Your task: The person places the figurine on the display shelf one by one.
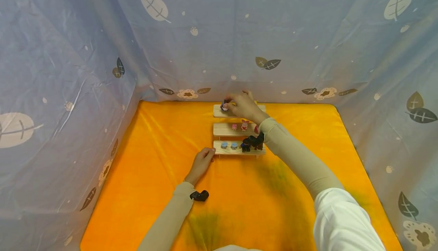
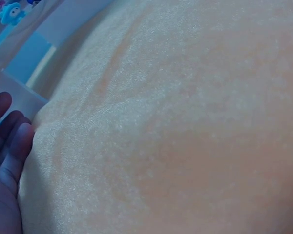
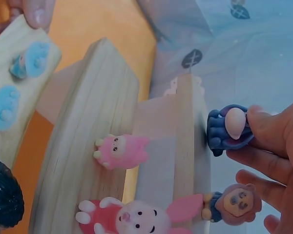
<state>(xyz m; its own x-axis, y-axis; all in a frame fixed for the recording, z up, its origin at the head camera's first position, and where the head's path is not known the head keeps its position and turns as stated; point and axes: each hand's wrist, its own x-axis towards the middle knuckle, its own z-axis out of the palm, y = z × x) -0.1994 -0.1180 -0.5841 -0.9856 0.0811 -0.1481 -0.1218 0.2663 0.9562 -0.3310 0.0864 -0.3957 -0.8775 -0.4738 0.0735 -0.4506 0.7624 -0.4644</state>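
My right hand (image 1: 243,106) pinches a small dark-blue figurine (image 3: 228,127) with a pale oval front between thumb and finger. The figurine is at the left part of the top tier of a three-tier wooden display stand (image 1: 222,129), its base against or very close to the board. My left hand (image 1: 202,162) holds the left end of the lowest tier by its corner. In the right wrist view, a lion-like figurine (image 3: 236,204) is on the top tier, just below my right fingers. A pink figurine (image 3: 121,151) and a long-eared pink one (image 3: 136,219) stand on the middle tier.
Two light-blue figurines (image 1: 224,145) stand on the lowest tier, with dark figures (image 1: 246,145) to their right. An orange cloth (image 1: 164,137) lies under the stand. Patterned grey-blue curtains (image 1: 219,34) rise close behind and at both sides.
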